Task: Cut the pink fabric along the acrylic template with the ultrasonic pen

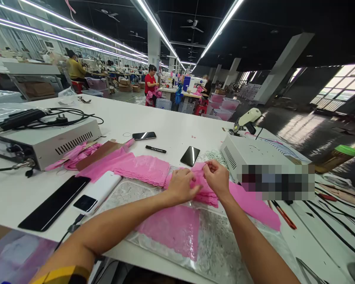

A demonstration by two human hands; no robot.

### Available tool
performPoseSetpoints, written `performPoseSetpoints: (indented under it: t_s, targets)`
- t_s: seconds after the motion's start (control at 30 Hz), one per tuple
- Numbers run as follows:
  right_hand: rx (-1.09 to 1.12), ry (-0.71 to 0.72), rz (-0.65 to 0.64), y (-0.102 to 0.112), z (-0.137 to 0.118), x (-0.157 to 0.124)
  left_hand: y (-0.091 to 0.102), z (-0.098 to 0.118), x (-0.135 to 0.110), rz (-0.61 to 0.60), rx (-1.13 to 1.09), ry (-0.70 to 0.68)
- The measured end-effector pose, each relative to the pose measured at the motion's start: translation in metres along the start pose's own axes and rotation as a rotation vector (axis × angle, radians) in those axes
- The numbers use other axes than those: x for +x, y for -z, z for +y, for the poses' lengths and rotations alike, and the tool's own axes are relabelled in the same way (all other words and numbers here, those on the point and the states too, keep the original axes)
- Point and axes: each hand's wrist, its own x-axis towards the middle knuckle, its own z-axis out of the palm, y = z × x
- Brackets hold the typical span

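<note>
Both my hands meet over a small stack of pink lace fabric pieces (205, 191) on a white table (171, 126). My left hand (182, 185) rests on the stack with its fingers curled onto the top piece. My right hand (216, 176) pinches the upper edge of the same piece. More pink lace (142, 167) lies spread to the left, and a larger pink piece (174, 228) lies on a scuffed clear plastic sheet (221, 244) in front of me.
A grey electrical box with cables (44, 142) stands at left, a white box (248, 156) at right with a handheld tool (247, 118) behind it. Two phones (144, 135) (190, 155), a black marker (155, 149), a power bank (96, 193) and a black slab (55, 203) lie around. Workers sit at far tables.
</note>
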Motion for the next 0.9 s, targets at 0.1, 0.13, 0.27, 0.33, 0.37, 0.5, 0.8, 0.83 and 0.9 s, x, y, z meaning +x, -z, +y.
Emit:
performPoseSetpoints:
  t_s: [0.1, 0.13, 0.27, 0.33, 0.37, 0.5, 0.8, 0.83, 0.9]
  targets:
    - [0.040, -0.007, 0.054, 0.010, -0.005, -0.001, -0.021, 0.016, 0.005, -0.043, 0.009, 0.057]
    - [0.054, -0.008, 0.075, 0.015, -0.007, -0.002, -0.027, 0.020, 0.010, -0.053, 0.015, 0.071]
    - [0.099, -0.027, 0.209, 0.044, -0.007, -0.005, -0.043, 0.040, 0.030, -0.096, 0.045, 0.062]
    - [0.099, -0.058, 0.309, 0.069, 0.000, -0.011, -0.047, 0.049, 0.034, -0.112, 0.061, 0.010]
    - [0.089, -0.082, 0.360, 0.082, 0.006, -0.016, -0.048, 0.053, 0.033, -0.116, 0.070, -0.029]
    - [-0.020, -0.231, 0.478, 0.134, 0.039, -0.060, -0.052, 0.065, 0.010, -0.163, 0.100, -0.292]
    - [-0.416, -0.467, 0.280, 0.190, 0.088, -0.177, -0.050, 0.058, -0.053, -0.361, 0.066, -0.782]
    - [-0.449, -0.478, 0.272, 0.192, 0.087, -0.179, -0.048, 0.057, -0.052, -0.368, 0.051, -0.796]
    - [-0.510, -0.444, 0.284, 0.193, 0.084, -0.180, -0.045, 0.055, -0.047, -0.367, 0.021, -0.806]
